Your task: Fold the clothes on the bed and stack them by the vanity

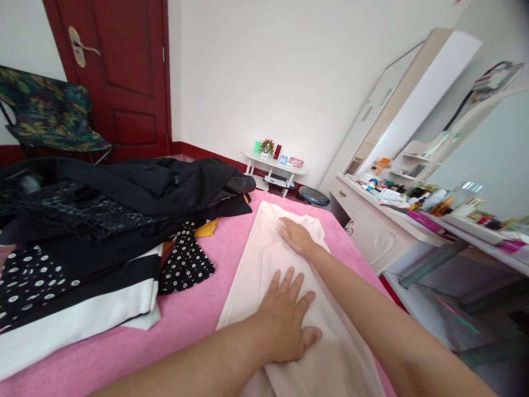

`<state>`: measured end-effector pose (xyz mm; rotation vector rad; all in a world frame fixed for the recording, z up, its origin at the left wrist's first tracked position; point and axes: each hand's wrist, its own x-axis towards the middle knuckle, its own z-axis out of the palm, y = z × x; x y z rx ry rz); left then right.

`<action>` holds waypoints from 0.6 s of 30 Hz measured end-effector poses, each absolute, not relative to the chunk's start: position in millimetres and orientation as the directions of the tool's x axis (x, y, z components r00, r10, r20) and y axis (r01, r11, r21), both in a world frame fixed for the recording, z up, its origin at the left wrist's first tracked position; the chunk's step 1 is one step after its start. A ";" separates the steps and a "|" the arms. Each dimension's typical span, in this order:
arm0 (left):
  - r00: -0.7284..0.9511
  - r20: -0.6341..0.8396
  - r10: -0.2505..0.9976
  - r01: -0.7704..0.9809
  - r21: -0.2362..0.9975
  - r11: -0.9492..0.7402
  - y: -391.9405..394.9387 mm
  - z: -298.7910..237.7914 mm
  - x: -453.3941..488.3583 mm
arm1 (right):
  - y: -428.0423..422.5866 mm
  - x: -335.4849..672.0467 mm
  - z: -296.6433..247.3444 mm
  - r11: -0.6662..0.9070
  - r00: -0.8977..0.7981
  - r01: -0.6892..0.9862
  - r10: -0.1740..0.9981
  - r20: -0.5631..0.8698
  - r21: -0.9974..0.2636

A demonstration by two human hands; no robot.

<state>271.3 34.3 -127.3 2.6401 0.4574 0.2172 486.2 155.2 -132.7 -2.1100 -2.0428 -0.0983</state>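
A pale cream-pink garment (264, 242) lies lengthwise on the pink bed cover (223, 248); its near end runs out of the picture, so its exact kind is unclear. My left hand (287, 317) presses flat on the middle of the cloth with its fingers spread. Farther up, my right hand (295, 236) rests stretched out on the garment near its far end. Soft creases show in the fabric around both hands. Neither hand grips anything.
Dark clothes (165, 187) are heaped on the left, beside black-and-white patterned pieces (188, 264). A dressing table (363, 215) crowded with bottles stands on the right. Beyond the bed are a small white shelf (273, 161), a folding chair (49, 116) and a red door (128, 66).
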 end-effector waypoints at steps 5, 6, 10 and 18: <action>0.927 0.083 0.365 0.291 0.454 -0.842 33.3 -128.1 270.7 | 154.2 533.4 -113.8 -0.456 0.460 0.885 0.819 0.344 -0.096; 0.928 0.076 0.364 0.292 0.457 -0.840 33.2 -127.1 270.3 | 154.5 542.6 -116.2 -0.490 0.488 0.868 0.817 0.306 -0.078; 0.931 0.080 0.357 0.283 0.459 -0.842 34.2 -124.4 269.1 | 149.2 561.2 -141.8 -0.425 0.421 0.905 0.888 0.187 -0.017; 0.933 0.089 0.349 0.285 0.407 -0.868 38.5 -139.5 273.6 | 122.7 539.2 -163.2 -0.443 0.441 0.896 0.891 0.106 -0.010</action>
